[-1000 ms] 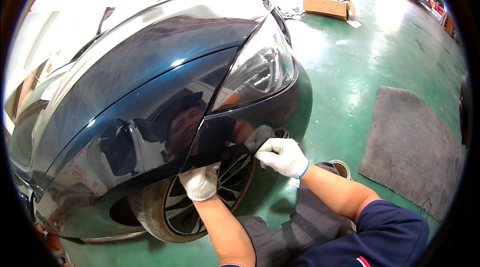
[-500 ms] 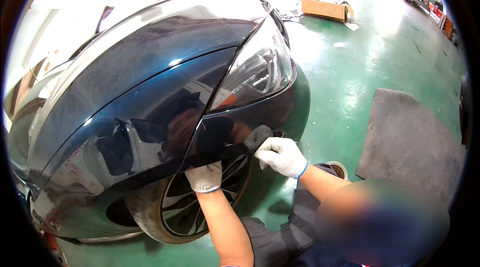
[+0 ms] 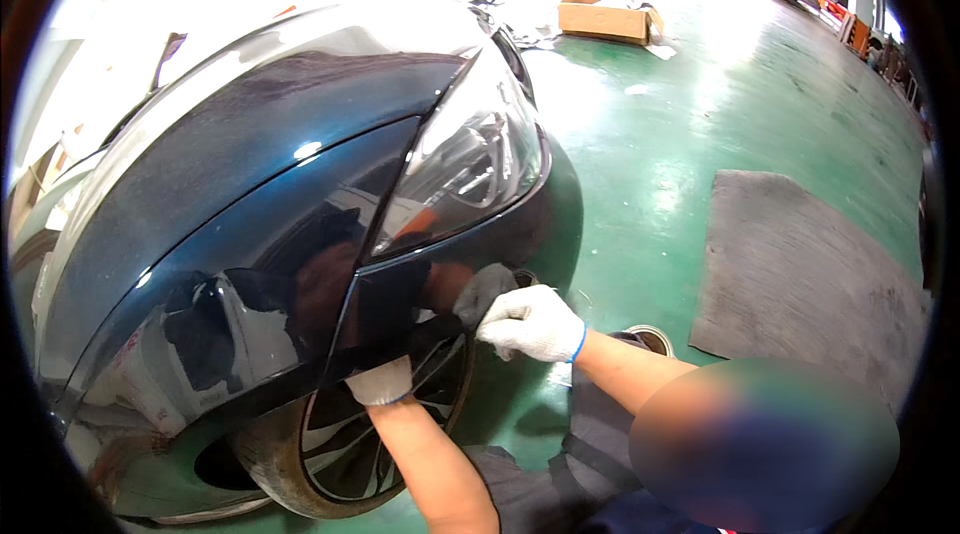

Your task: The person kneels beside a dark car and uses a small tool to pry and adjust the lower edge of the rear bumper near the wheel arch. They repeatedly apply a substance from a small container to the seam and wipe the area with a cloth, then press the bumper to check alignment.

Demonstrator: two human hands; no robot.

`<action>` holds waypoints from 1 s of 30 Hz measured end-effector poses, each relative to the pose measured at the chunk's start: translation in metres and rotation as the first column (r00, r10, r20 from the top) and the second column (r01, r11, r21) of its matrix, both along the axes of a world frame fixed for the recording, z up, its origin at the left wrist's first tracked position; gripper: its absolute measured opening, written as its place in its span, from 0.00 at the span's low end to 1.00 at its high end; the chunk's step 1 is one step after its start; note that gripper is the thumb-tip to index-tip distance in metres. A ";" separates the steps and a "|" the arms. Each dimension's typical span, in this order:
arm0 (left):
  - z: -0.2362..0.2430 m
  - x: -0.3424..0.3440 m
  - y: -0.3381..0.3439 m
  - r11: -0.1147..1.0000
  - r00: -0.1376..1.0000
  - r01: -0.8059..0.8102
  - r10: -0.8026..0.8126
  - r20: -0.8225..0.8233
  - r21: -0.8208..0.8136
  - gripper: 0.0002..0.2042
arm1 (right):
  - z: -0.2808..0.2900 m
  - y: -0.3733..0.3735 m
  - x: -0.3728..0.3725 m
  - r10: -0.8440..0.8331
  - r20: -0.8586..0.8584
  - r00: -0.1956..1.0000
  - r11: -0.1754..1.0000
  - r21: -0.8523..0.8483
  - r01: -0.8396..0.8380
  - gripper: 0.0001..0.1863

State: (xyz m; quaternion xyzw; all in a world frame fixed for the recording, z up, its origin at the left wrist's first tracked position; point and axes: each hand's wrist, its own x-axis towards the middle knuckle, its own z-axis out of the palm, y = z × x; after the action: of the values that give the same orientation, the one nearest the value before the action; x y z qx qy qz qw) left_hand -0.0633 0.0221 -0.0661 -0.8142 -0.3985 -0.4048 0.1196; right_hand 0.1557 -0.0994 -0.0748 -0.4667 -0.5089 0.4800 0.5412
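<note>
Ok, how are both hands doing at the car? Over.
Left hand up behind bumper edge, fingers hidden. Right hand curled near bumper's lower edge, contact unclear. Wheel close by, may crowd left hand.

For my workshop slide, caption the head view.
Dark blue car: gloved left hand partly hidden near front wheel, gloved right hand at bumper.

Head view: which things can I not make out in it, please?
All head view:
Left hand: fingers hidden by the dark blue car.
Wheel: top hidden by the same car.
Right forearm: upper end lost in a blurred patch.
Cardboard box: contents too small, glare-washed.
</note>
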 end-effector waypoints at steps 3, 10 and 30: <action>-0.010 0.002 0.003 1.000 0.999 0.016 -0.017 -0.036 -0.010 0.18 | -0.005 -0.004 -0.002 -0.023 0.027 0.999 1.000 0.011 0.023 0.08; -0.106 0.022 -0.047 0.112 0.861 0.491 0.089 0.500 -0.864 0.18 | -0.097 -0.024 -0.004 -0.029 -0.597 0.802 0.872 -0.407 -0.272 0.16; -0.140 0.072 -0.061 -0.258 0.973 0.181 -0.094 0.211 -0.949 0.24 | -0.145 -0.032 -0.017 -0.130 0.790 0.600 0.984 0.030 0.173 0.38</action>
State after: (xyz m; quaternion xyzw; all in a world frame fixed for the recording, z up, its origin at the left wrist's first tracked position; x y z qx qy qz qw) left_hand 0.0087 -0.0392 -0.2058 -0.6231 -0.4717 0.0306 -0.6232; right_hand 0.1389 -0.1312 -0.2198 -0.6844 -0.6414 0.1910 0.2894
